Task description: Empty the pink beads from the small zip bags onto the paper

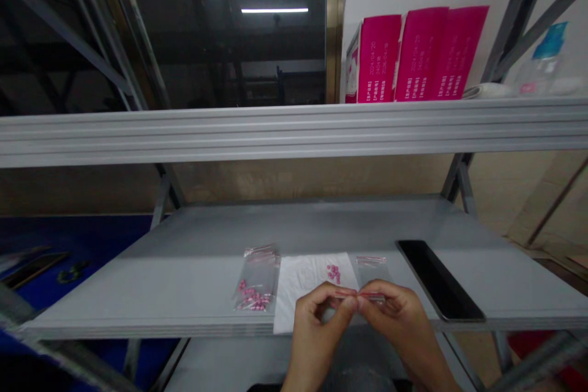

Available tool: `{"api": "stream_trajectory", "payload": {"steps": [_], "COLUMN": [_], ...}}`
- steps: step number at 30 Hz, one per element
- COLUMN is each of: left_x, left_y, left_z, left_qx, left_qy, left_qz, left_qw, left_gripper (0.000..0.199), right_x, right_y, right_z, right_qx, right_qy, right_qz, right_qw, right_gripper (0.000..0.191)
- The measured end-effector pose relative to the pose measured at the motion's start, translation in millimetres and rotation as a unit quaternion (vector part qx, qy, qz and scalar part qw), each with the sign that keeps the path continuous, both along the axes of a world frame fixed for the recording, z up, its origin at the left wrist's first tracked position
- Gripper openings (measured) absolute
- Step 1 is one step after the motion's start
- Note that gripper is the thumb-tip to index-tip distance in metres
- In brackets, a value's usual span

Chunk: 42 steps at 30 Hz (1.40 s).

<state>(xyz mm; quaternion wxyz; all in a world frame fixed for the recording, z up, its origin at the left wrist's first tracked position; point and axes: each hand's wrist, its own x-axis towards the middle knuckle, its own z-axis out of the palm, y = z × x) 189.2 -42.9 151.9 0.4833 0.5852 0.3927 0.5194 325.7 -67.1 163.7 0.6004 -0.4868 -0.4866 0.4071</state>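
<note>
Both hands meet above the front edge of the grey shelf, thumbs and fingertips pinched together. My left hand (316, 324) and my right hand (397, 315) grip the reddish top strip of a small clear zip bag (375, 297); most of it is hidden behind the fingers. Beyond them, a little group of pink beads (334, 273) lies on a white paper sheet (294, 282). To the left sits a clear zip bag with pink beads inside (255, 282). Another clear bag (371, 264) lies flat just past my right hand.
A black phone (438, 278) rests on the shelf (193, 282) to the right. Above the back runs a metal rail (229, 135) with pink boxes (420, 55) and a blue-topped bottle (544, 58). Slanted metal posts stand at both sides.
</note>
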Motion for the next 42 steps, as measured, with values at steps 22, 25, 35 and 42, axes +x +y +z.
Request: {"api": "stream_trajectory", "payload": {"steps": [22, 25, 35, 42], "left_x": [14, 19, 49, 64], "left_y": [3, 2, 34, 75], "left_z": [4.3, 6.6, 4.1, 3.9], "left_qx": [-0.038, -0.032, 0.01, 0.053], "left_qy": [-0.035, -0.026, 0.07, 0.208], "left_qz": [-0.07, -0.068, -0.029, 0.037], "left_qw": [0.996, 0.997, 0.997, 0.976], "left_gripper": [0.013, 0.014, 0.016, 0.015], "right_x": [26, 30, 53, 69], "right_y": [-10, -10, 4, 46], "right_z": [-8.8, -9.4, -7.0, -28.3], "right_qx": [0.0, -0.003, 0.038, 0.031], "right_qy": [-0.012, -0.009, -0.092, -0.174], "right_qz": [-0.015, -0.013, -0.155, -0.221], "right_qw": [1.0, 1.0, 0.983, 0.959], "right_gripper": [0.018, 0.012, 0.026, 0.033]}}
